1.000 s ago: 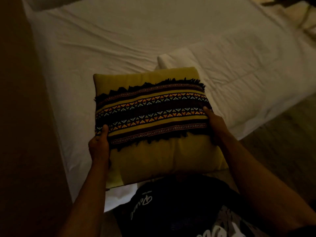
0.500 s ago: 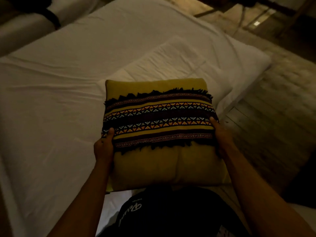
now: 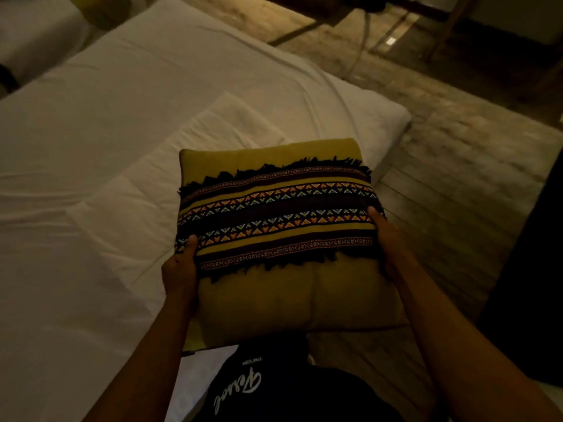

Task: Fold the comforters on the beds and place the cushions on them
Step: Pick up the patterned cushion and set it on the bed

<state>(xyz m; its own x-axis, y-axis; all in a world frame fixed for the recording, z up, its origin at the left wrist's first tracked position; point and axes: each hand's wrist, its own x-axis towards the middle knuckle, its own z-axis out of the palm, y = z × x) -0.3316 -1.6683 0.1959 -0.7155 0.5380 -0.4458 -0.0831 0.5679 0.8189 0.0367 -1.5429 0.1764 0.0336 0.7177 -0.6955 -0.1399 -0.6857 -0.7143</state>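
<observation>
Dim room, warm low light. Bed (image 3: 128, 95) with white sheet fills the left and centre, running from near left to far right, its far-right corner rounded off near the floor. Wooden floor (image 3: 457, 184) takes the right side, blurred; dark furniture legs and a cable at the far top right, too dim to name. Folded white comforter (image 3: 146, 208) lies flat on the bed, a long rectangle slanting from near left toward far centre, its far end reaching past the cushion. Cushion (image 3: 274, 303), mustard yellow, square, with a dark woven band of small coloured triangles and black fringe across its middle, is held up in front of the person over the right edge of the bed and the near end of the comforter; cannot tell whether it touches either. Dark shirt with white script lettering (image 3: 240, 388) at the near bottom centre, just under the cushion's near edge. Left hand (image 3: 179, 269) grips the cushion's left edge, thumb on top on the band, fingers hidden beneath. Right hand (image 3: 387, 239) grips the right edge the same way, thumb on the band, fingers under. Both forearms bare, reaching in from the near bottom.
</observation>
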